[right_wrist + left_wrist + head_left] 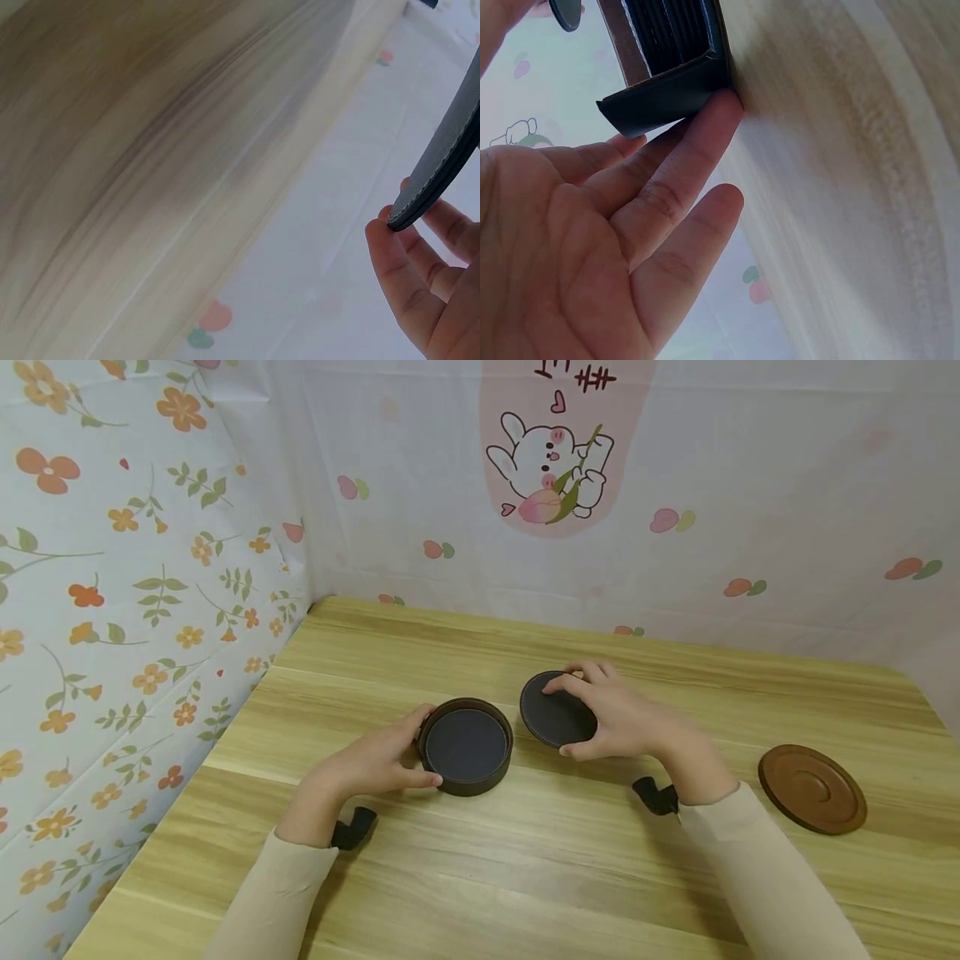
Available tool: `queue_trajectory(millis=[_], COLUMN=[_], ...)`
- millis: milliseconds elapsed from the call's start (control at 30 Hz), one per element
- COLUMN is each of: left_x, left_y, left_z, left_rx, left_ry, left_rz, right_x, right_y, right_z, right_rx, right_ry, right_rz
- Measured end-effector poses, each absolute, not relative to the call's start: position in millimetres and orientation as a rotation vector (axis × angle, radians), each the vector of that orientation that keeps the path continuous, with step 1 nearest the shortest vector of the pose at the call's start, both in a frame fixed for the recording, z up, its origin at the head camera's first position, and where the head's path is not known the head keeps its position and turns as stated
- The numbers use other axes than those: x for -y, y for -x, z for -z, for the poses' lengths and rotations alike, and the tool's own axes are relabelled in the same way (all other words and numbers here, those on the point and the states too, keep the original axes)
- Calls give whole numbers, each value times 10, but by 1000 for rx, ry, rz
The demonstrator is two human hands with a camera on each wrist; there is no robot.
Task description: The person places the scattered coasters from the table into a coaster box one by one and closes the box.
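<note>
A round dark coaster holder [467, 789] stands on the table, with a stack of black coasters [467, 745] inside it. My left hand [375, 762] holds its left side, thumb at the near rim and fingers round the far left. In the left wrist view, edges of several stacked coasters [667, 34] show through a gap in the holder wall [667, 94]. To the right of the holder, my right hand [618, 714] grips a single black coaster [551, 710] with pale edge stitching. It is tilted; the right wrist view shows the coaster [442, 150] edge-on between the fingers.
A round brown disc [812, 789] with a ringed centre lies on the table at the right. Black wrist straps [355, 828] hang under both forearms. Behind the wooden table [480, 877] hangs a printed cloth [420, 460], with another flowered cloth at left.
</note>
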State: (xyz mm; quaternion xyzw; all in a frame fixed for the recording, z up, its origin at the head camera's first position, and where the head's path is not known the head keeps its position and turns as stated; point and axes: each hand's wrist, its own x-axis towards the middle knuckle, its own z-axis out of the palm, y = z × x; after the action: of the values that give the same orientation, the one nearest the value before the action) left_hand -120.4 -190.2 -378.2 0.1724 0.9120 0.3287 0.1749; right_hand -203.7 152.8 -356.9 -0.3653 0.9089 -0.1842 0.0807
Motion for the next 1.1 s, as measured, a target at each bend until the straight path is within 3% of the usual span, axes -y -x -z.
queue_trajectory(millis=[1100], left_x=[1915], left_y=[1206], left_z=[3777], left_rx=[-2567], left_ry=[-482], left_rz=[-938], right_x=[-669], right_y=[1833], right_z=[3594], right_rx=[-2522], right_ry=[1305], right_rz=[566])
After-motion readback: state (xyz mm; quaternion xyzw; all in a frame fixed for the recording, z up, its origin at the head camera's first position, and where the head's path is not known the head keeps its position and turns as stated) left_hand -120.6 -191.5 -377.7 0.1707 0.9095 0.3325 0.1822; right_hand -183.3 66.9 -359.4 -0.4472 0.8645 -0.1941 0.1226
